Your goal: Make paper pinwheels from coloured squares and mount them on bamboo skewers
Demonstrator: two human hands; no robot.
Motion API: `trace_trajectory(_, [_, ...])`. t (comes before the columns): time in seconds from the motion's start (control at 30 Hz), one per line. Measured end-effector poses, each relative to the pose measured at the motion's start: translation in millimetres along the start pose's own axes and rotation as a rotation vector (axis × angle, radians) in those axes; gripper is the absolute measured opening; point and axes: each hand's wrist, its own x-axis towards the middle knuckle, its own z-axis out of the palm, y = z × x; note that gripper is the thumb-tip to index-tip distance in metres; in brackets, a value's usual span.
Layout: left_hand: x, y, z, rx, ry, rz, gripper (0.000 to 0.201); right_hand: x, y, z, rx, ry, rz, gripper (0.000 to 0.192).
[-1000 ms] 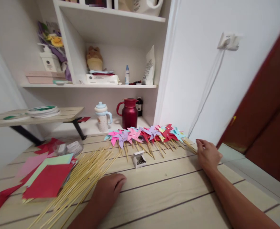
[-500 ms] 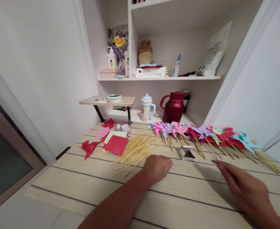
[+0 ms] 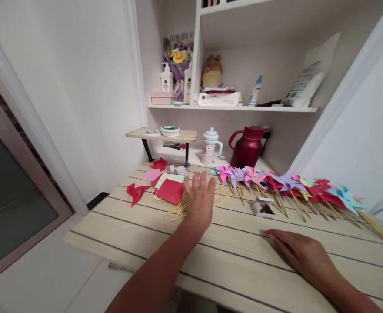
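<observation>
On the pale slatted bench [image 3: 237, 261], seen from the head camera, the left hand [image 3: 199, 201] is stretched out with fingers spread and loose, palm down over the pile of bamboo sticks [image 3: 181, 204], gripping nothing as far as I can see; whether the palm is actually touching the sticks I can't tell. The sticks lie in a loose fan just right of a stack of coloured paper squares [image 3: 170, 188], red on top, with a red cut paper piece [image 3: 135, 192] a bit further left. The right hand [image 3: 304, 254] lies flat on the bench, fingers together and pointing left, holding nothing, well apart from the sticks. Between the two hands and a little further back sits a small open box of pins [image 3: 263, 207]. Behind it a row of finished paper pinwheels [image 3: 285, 184] in pink, purple, red and blue runs off to the right, their sticks pointing toward the camera. At the back there's a dark red thermos jug [image 3: 248, 148], a lidded cup with a handle [image 3: 210, 147] and a small wooden riser [image 3: 161, 134].
</observation>
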Motion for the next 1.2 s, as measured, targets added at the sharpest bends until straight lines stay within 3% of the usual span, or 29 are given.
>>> trace_trajectory(0.2, [-11.2,-46.6,2.4,0.159,-0.204,-0.324,0.078,2.8,-3.6,-4.0,-0.007,-0.046,-0.044,0.035])
trace_trajectory(0.4, [-7.8,-66.9,2.0,0.087,-0.217,-0.418,0.068,1.8,-1.2,-4.3,-0.005,-0.03,-0.059,0.035])
trace_trajectory(0.93, [-5.3,-84.4,2.5,-0.087,-0.234,-0.346,0.052,2.1,-3.8,-12.7,0.044,-0.111,0.008,0.035])
trace_trajectory(1.1, [-11.8,-88.1,7.0,-0.117,-0.244,-0.289,0.074,3.0,-8.3,-14.9,0.09,-0.086,0.046,0.032])
trace_trajectory(1.2, [-11.8,-90.0,9.8,-0.109,-0.193,-0.305,0.06,2.7,-10.8,-17.1,0.101,-0.099,0.051,0.034])
